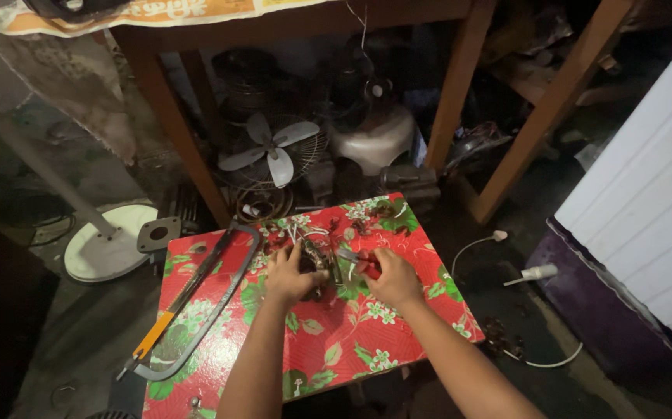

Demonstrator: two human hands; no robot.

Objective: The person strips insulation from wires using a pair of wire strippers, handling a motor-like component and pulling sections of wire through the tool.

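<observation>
My left hand (288,275) grips a small dark metal motor part (319,262) with wires on a low table covered in a red floral cloth (343,341). My right hand (392,278) holds red-handled pliers (357,261), whose tip points left at the part. Both forearms reach in from the bottom edge. White wires (305,230) curl just beyond the part.
A hacksaw (196,299) with an orange handle lies on the table's left side. Behind stands a wooden table frame (173,128) sheltering a fan (274,151) and a pale fan housing (374,140). A round white fan base (107,248) sits left; a white panel (646,194) stands right.
</observation>
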